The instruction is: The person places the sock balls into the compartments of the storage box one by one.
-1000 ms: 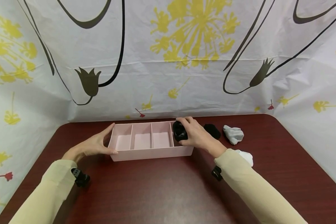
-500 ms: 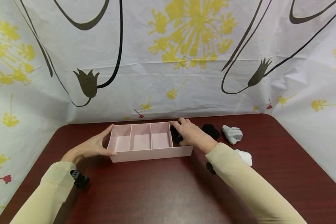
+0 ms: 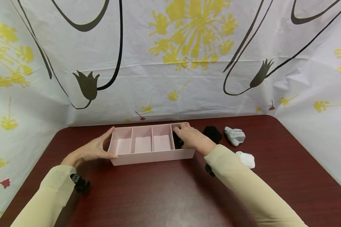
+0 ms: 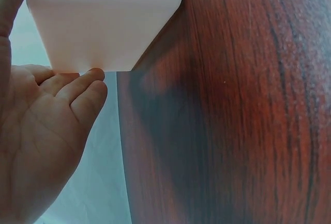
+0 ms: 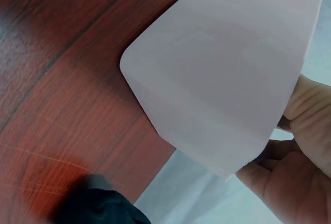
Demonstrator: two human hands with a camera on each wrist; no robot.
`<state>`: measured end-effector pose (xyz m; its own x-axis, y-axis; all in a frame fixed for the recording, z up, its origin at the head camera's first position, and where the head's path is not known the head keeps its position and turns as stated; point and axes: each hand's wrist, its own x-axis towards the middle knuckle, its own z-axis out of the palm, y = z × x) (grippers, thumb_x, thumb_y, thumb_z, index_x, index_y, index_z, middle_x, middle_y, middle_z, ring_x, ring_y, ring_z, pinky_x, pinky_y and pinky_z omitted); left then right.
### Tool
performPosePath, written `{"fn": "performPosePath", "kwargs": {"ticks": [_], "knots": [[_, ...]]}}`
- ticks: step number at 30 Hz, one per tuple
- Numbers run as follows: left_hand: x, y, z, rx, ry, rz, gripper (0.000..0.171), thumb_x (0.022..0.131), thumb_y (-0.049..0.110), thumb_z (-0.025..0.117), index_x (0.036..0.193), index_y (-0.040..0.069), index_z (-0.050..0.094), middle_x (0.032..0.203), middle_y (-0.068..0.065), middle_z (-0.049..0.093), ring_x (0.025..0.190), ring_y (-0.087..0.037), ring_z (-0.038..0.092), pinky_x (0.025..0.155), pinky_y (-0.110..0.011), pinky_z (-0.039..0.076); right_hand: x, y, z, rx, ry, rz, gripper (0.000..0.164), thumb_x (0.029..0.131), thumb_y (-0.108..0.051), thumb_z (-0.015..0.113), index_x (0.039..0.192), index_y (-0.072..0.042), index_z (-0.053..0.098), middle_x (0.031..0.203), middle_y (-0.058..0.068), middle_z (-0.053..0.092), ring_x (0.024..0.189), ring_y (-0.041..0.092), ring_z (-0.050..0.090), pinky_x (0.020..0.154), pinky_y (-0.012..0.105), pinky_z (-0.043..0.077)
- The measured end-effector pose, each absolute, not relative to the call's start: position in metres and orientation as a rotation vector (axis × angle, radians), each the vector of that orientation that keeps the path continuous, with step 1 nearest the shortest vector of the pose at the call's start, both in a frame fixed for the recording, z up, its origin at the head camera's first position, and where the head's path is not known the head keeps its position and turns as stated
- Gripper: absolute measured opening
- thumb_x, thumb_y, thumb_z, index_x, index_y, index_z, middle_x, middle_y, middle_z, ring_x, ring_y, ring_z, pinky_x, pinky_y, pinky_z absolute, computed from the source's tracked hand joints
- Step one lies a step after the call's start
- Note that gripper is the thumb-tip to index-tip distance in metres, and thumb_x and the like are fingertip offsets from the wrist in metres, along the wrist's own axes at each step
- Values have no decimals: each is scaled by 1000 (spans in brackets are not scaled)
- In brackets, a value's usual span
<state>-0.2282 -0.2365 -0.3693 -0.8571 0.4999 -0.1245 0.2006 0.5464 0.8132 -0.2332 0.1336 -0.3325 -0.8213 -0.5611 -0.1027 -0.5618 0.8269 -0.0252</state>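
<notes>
- Fingers of the right hand [image 3: 191,136] curl over the black bundle [image 3: 176,141], reaching below the rim; how firmly they grip it cannot be told, as the knuckles block the view.
- The black bundle sits low in the rightmost compartment [image 3: 176,125], partly covered by the hand. A second ago it showed large above the rim; now it has sunk inside, and the placement looks all but complete, with only the letting-go apparently left.
- At the opposite end, the left hand [image 3: 92,149] spreads wide across the pink box [image 3: 153,157], thumb on the near side and fingers at the far corner, holding it by its outer walls. That hold has not visibly changed, and likely keeps the box from sliding.
- Just right of the box, a second dark bundle [image 3: 212,134] lies on the table, with a gray bundle [image 3: 234,136] beyond it and a white bundle [image 3: 245,159] nearer the right sleeve [image 3: 238,179]; all three remain outside the box.
- Beneath everything runs the reddish-brown table [image 3: 164,195], backed by a white sheet [image 3: 130,104] printed with yellow blooms.
</notes>
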Motion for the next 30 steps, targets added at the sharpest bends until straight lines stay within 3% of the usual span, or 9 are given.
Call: {"fn": "performPosePath", "kwargs": {"ticks": [8,16,23,30], "knots": [[-228,-235,-371,586,2434,1243,117,72,22,81,152,13,-4,157,-18,3,140,-42,17,106,-57,22,-237,130,-335,-853,2849,119,57,78,-11,76,127,-1,47,127,23,46,123,38,42,89,46,46],[-227,-235,-371,595,2437,1248,116,72,22,80,152,11,-3,157,-18,4,140,-43,16,105,-58,22,-236,131,-334,-848,2817,148,68,79,-16,76,137,-1,43,132,22,44,126,37,41,95,46,43],[-227,-237,-373,574,2441,1230,116,73,22,80,152,15,-6,157,-17,0,140,-43,15,106,-58,22,-236,141,-334,-1010,2836,-82,73,79,-18,76,138,5,40,142,24,38,131,38,36,101,45,38],[-228,-236,-373,592,2435,1245,116,73,22,79,152,14,-6,157,-17,0,139,-44,15,105,-58,21,-225,162,-328,-1044,2920,-394,69,83,-23,73,141,-4,41,139,20,43,127,35,43,96,46,42]]}}
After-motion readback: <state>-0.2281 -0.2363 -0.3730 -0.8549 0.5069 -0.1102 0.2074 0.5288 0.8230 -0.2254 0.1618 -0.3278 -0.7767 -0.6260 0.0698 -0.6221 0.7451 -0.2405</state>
